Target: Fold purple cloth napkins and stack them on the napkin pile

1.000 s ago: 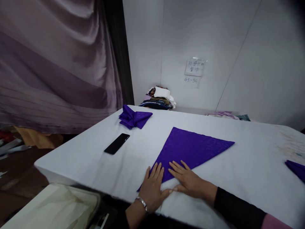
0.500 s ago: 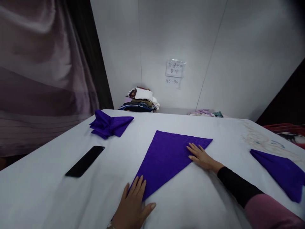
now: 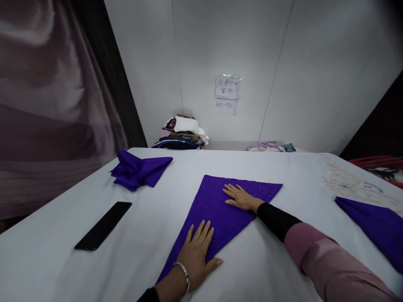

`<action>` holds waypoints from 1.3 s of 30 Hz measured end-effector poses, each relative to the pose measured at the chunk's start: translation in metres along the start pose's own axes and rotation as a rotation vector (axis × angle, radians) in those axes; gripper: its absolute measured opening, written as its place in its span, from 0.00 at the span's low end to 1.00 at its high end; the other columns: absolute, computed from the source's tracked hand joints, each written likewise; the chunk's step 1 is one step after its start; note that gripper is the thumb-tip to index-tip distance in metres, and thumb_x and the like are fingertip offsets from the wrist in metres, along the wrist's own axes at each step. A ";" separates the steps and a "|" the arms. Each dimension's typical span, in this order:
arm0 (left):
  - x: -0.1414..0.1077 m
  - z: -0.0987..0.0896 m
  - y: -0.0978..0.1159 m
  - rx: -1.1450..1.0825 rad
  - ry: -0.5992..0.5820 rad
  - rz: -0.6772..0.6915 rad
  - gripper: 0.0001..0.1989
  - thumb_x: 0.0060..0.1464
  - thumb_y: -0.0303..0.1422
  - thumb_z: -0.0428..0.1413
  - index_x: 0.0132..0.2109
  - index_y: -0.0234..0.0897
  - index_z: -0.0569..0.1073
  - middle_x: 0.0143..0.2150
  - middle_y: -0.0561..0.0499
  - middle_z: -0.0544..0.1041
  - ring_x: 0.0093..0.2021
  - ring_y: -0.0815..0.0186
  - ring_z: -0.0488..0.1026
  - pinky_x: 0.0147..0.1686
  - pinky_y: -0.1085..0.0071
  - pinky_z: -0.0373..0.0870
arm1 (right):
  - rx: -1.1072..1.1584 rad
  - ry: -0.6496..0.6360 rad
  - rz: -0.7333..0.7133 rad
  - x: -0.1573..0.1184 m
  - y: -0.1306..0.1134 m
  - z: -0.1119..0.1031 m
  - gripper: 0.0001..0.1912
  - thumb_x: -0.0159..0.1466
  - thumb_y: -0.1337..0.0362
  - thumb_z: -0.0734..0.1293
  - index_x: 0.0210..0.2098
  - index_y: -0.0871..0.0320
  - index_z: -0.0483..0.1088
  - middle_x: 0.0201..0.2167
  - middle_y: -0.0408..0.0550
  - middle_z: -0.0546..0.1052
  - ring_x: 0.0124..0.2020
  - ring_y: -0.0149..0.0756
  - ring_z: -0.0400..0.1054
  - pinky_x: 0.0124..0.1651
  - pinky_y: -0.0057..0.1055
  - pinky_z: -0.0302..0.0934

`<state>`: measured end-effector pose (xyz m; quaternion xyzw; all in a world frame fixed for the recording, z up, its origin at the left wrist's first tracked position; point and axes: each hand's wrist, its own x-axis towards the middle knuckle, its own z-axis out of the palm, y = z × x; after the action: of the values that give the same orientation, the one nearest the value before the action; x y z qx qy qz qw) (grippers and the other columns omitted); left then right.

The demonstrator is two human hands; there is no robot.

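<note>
A purple cloth napkin (image 3: 217,209) lies flat on the white-covered table, folded into a triangle. My left hand (image 3: 197,251), with a silver bracelet at the wrist, rests on the napkin's near part. Its fingers are stretched out, and the thumb reaches past the folded edge onto the white cover. Higher up on the same cloth, my right hand (image 3: 239,197) lies flat with fingers spread, near the middle of the upper part. Neither hand grips anything.
A folded, crumpled purple napkin (image 3: 138,170) sits at the back left. Nearer lies a black flat phone-like slab (image 3: 103,225). Another purple napkin (image 3: 371,226) is at the right. Stacked clothes (image 3: 182,132) stand behind the table, below a handwritten paper sign (image 3: 226,87) on the wall.
My left hand has slid up and to the right onto the napkin. My right hand has moved left, inward from the right corner. The view has shifted slightly.
</note>
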<state>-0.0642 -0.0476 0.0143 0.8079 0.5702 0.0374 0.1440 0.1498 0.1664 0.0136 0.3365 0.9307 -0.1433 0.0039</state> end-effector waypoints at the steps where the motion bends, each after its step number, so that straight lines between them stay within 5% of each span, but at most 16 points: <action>1: -0.001 0.001 -0.001 -0.001 0.004 0.000 0.39 0.53 0.57 0.39 0.65 0.40 0.47 0.68 0.46 0.43 0.67 0.54 0.38 0.62 0.46 0.38 | -0.013 0.010 0.017 0.002 0.009 -0.001 0.39 0.63 0.39 0.46 0.65 0.57 0.45 0.66 0.53 0.43 0.66 0.42 0.33 0.64 0.48 0.29; 5: -0.001 0.005 -0.004 0.002 0.028 0.014 0.39 0.53 0.56 0.42 0.65 0.42 0.45 0.68 0.47 0.44 0.67 0.52 0.40 0.62 0.45 0.39 | -0.037 0.049 0.128 0.013 0.027 -0.006 0.41 0.63 0.39 0.44 0.65 0.61 0.44 0.66 0.58 0.43 0.66 0.44 0.34 0.63 0.48 0.31; 12: 0.003 0.019 -0.017 0.053 0.036 0.080 0.41 0.52 0.57 0.43 0.66 0.41 0.44 0.67 0.44 0.44 0.66 0.48 0.44 0.60 0.42 0.44 | 0.019 -0.013 -0.107 0.047 -0.004 -0.003 0.40 0.62 0.38 0.46 0.66 0.55 0.41 0.67 0.51 0.41 0.66 0.41 0.31 0.64 0.46 0.27; 27: 0.008 0.043 -0.034 0.222 0.197 0.192 0.39 0.54 0.55 0.42 0.66 0.39 0.44 0.65 0.43 0.52 0.63 0.50 0.53 0.59 0.51 0.50 | -0.020 0.023 -0.099 0.112 -0.021 0.001 0.41 0.62 0.39 0.44 0.65 0.58 0.44 0.66 0.54 0.43 0.66 0.44 0.33 0.64 0.48 0.27; 39: 0.005 0.024 -0.018 0.098 0.016 0.092 0.42 0.52 0.57 0.42 0.66 0.38 0.43 0.67 0.42 0.43 0.66 0.48 0.44 0.59 0.42 0.46 | 0.044 0.000 -0.050 0.107 -0.039 -0.001 0.40 0.63 0.40 0.46 0.65 0.63 0.45 0.66 0.57 0.42 0.66 0.45 0.32 0.64 0.48 0.26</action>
<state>-0.0736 -0.0415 -0.0143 0.8390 0.5347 0.0222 0.0978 0.0427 0.2049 0.0136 0.3131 0.9354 -0.1638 -0.0070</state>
